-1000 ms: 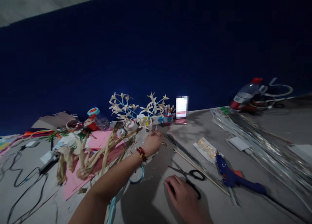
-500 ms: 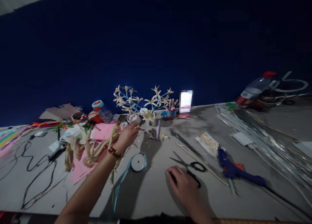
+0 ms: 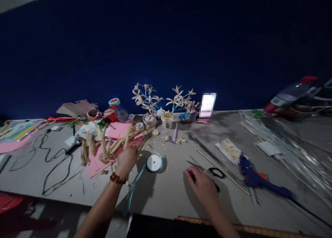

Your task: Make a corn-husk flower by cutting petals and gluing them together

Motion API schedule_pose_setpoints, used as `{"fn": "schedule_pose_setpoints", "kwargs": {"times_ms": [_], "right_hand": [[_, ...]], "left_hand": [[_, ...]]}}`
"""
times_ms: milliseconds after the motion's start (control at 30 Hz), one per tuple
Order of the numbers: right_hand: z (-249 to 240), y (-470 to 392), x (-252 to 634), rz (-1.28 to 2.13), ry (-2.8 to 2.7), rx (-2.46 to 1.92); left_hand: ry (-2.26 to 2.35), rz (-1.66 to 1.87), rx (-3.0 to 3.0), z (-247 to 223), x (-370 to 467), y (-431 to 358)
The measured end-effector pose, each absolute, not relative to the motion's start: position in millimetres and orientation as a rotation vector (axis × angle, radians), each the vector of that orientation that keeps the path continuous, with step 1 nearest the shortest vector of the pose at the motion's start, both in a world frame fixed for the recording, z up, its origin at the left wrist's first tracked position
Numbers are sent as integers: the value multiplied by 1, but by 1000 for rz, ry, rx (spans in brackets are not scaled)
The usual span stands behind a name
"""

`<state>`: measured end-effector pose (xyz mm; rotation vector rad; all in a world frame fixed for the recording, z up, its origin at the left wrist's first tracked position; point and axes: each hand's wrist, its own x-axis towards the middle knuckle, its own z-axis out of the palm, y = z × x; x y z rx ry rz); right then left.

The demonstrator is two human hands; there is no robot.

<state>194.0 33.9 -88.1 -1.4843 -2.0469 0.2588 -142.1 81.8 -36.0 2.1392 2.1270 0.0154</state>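
Note:
My left hand (image 3: pixel 128 159), with a beaded bracelet at the wrist, reaches over pink paper (image 3: pixel 96 164) beside a bundle of dried corn husks (image 3: pixel 115 146). Its fingers are drawn together at the husk strips, and what they pinch is hidden. To its right lies a spool of light blue ribbon (image 3: pixel 154 163), its loose end trailing toward the table's front edge. My right hand (image 3: pixel 201 182) rests on the table with its fingers curled and nothing visible in them. Black-handled scissors (image 3: pixel 217 172) lie just beyond it, partly covered by that hand.
Two pots of husk flowers (image 3: pixel 147 100) stand along the wall, near a pen cup (image 3: pixel 190 115) and a lit phone (image 3: pixel 207 105). On the right are a blue glue gun (image 3: pixel 259 181), thin sticks (image 3: pixel 221 170), plastic-wrapped strips (image 3: pixel 293 155) and a bottle (image 3: pixel 287 96). Black cables (image 3: pixel 52 172) lie left.
My left hand has drawn back from the flower pots toward the husks and pink paper. My right hand stays by the scissors. The whole view has shifted.

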Motion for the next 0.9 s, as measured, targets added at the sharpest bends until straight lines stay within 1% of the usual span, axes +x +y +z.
{"fn": "schedule_pose_setpoints", "kwargs": {"times_ms": [100, 233, 567, 700, 800, 900], "right_hand": [[-83, 37, 193, 273, -2061, -1466], [-77, 34, 194, 304, -2054, -1459], [-71, 28, 193, 424, -2038, -1438], [-65, 28, 191, 474, -2025, -1484], [-54, 24, 182, 609, -1976, -1397], [-35, 22, 162, 902, -1853, -1258]], "left_hand": [[2324, 35, 1992, -39, -137, 83], [2361, 175, 1932, -33, -137, 81], [2111, 806, 1916, -16, -166, 56], [2076, 977, 1886, -5, -163, 40], [1899, 1052, 1892, 3, -145, 25], [1659, 989, 1785, 8, -118, 17]]}}
